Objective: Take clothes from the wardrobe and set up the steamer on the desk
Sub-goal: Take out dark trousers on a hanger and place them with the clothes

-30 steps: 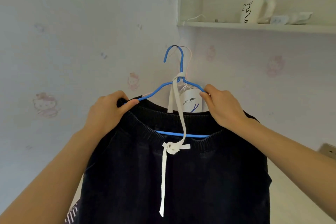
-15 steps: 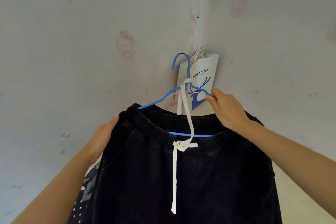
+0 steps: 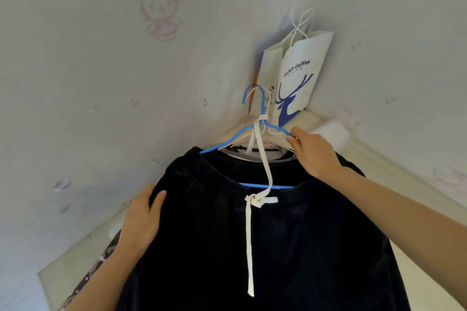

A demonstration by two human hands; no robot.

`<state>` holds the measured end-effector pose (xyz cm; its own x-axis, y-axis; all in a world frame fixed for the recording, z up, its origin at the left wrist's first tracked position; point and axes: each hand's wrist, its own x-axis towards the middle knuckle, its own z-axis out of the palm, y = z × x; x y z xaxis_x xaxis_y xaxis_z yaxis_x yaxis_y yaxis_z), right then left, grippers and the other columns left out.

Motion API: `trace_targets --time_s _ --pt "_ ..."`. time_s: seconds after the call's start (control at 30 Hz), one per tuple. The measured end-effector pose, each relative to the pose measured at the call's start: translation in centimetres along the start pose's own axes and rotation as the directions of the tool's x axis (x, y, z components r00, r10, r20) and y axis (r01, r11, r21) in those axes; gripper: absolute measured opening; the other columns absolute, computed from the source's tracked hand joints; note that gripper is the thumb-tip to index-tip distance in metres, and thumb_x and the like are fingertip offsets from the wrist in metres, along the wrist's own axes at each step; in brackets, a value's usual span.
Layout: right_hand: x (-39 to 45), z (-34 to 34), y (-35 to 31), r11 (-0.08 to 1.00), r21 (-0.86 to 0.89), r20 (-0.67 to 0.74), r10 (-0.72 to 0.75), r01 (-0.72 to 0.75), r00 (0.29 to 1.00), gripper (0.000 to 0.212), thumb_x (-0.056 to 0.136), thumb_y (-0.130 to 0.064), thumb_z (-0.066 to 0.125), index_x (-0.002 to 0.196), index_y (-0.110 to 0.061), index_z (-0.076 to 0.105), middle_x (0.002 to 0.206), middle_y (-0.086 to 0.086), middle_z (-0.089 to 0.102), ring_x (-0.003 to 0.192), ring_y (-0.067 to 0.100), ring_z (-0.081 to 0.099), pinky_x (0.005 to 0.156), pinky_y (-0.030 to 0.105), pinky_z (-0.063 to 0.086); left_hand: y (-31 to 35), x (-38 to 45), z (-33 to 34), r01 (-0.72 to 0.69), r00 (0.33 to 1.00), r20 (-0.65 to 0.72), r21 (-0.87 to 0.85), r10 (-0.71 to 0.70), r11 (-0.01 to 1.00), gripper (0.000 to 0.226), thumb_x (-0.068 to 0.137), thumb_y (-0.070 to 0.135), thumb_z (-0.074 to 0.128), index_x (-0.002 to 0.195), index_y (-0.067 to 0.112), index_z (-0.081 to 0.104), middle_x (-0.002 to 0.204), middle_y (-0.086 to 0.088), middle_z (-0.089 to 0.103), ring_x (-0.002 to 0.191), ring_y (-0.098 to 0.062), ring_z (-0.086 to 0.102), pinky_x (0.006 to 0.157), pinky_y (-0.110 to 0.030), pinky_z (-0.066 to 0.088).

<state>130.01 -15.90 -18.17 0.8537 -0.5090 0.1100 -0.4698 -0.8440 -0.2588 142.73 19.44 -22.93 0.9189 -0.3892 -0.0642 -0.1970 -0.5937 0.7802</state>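
- Paper bag (image 3: 300, 76), white with a blue deer and "luckin coffee" print, hangs by its string handles in the wall corner; its contents are hidden.
- Dark trousers (image 3: 265, 247) with an elastic waistband hang over the bar of a blue hanger (image 3: 262, 186), held up in front of the two walls; their white drawstring (image 3: 250, 247) is knotted at the waist and one end loops up round the hanger's neck.
- Right hand (image 3: 314, 155): grip clenched on the hanger's right shoulder, fingers curled round the wire.
- Left hand (image 3: 141, 222): grip grasping the trousers' left side seam, thumb on the front of the cloth, fingers behind.
- Pale pink hangers (image 3: 252, 140) lie just behind the blue one, carrying a garment of which only the collar shows.
- Patterned dark cloth (image 3: 101, 260) shows at the lower left beside the left forearm.
- Hanger hook (image 3: 252, 92) stands free in front of the bag, close to the wall corner; wallpapered walls close in on both sides.
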Motion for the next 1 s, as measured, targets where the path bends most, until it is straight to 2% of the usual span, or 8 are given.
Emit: trace_targets --time_s 0.17,0.27,0.33,0.43,0.57,0.8,0.9,1.0 --pt "2.7 0.4 1.7 0.999 0.025 -0.035 0.032 -0.031 0.999 0.031 0.101 -0.039 0.036 0.094 -0.013 0.052 0.068 0.004 0.054 0.065 0.033 0.054 0.058 0.040 0.046 2.2 3.3 0.7 -0.051 0.999 -0.013 0.086 0.052 0.995 0.019 0.100 0.026 0.045 0.089 0.012 0.050 0.082 0.003 0.060 0.072 -0.020 0.054 0.065 -0.032 0.040" --pt "5.3 -0.2 1.9 0.999 0.052 -0.059 0.011 -0.008 0.998 0.031 0.102 -0.035 0.038 0.093 -0.008 0.051 0.067 0.007 0.051 0.061 0.031 0.046 0.055 0.038 0.039 3.1 6.4 0.9 -0.085 0.996 -0.027 0.137 0.089 0.987 0.021 0.100 0.024 0.046 0.093 0.006 0.054 0.078 -0.007 0.061 0.077 -0.033 0.059 0.066 -0.036 0.040" --pt "7.0 0.1 2.0 0.998 0.060 -0.036 -0.003 0.005 0.999 0.027 0.102 -0.032 0.039 0.088 -0.010 0.048 0.066 0.007 0.048 0.062 0.032 0.045 0.054 0.036 0.033 3.4 8.1 1.2 -0.083 0.996 -0.022 0.205 0.089 0.975 0.022 0.099 0.021 0.048 0.100 0.001 0.057 0.087 -0.019 0.064 0.085 -0.040 0.060 0.072 -0.040 0.042" --pt "7.9 2.5 2.7 0.998 0.056 0.048 -0.002 0.000 0.999 0.025 0.102 -0.030 0.038 0.086 -0.012 0.045 0.071 0.011 0.051 0.070 0.036 0.052 0.057 0.038 0.038 2.5 9.2 2.5 -0.057 0.998 0.037 0.349 0.047 0.935 0.025 0.098 0.021 0.051 0.101 -0.004 0.057 0.099 -0.029 0.063 0.095 -0.045 0.058 0.078 -0.044 0.043" --pt "7.7 6.1 3.5 0.997 0.056 0.106 0.046 -0.052 0.993 0.027 0.102 -0.032 0.037 0.092 -0.009 0.048 0.083 0.019 0.061 0.074 0.037 0.054 0.059 0.040 0.042 0.3 9.4 4.6 -0.025 0.999 0.047 0.356 0.009 0.934 0.023 0.095 0.019 0.055 0.097 -0.004 0.056 0.097 -0.030 0.060 0.098 -0.044 0.054 0.085 -0.044 0.041" --pt "8.5 10.1 3.8 0.989 -0.072 0.145 0.140 -0.131 0.979 0.027 0.103 -0.030 0.035 0.102 -0.007 0.050 0.094 0.020 0.064 0.074 0.034 0.053 0.059 0.034 0.033 -1.3 9.8 6.8 0.006 1.000 0.008 0.359 -0.010 0.933 0.014 0.096 0.020 0.052 0.100 0.006 0.054 0.092 -0.023 0.065 0.087 -0.043 0.061 0.073 -0.047 0.050" --pt "9.1 11.1 4.3 0.987 -0.013 0.143 0.158 -0.158 0.977 0.025 0.102 -0.028 0.037 0.100 -0.006 0.050 0.095 0.021 0.064 0.079 0.037 0.057 0.060 0.036 0.038 -1.3 10.4 7.3 -0.022 0.999 -0.021 0.363 0.032 0.932 0.012 0.096 0.017 0.052 0.098 0.006 0.054 0.090 -0.022 0.064 0.084 -0.043 0.060 0.070 -0.046 0.049" --pt "9.4 11.8 5.0 0.985 0.018 0.123 0.165 -0.169 0.978 0.026 0.103 -0.028 0.037 0.098 -0.006 0.050 0.091 0.022 0.064 0.070 0.033 0.051 0.059 0.036 0.039 -1.1 10.8 7.7 -0.053 0.998 0.001 0.376 0.057 0.925 0.011 0.097 0.017 0.050 0.097 0.006 0.053 0.090 -0.019 0.062 0.083 -0.041 0.058 0.068 -0.045 0.047"
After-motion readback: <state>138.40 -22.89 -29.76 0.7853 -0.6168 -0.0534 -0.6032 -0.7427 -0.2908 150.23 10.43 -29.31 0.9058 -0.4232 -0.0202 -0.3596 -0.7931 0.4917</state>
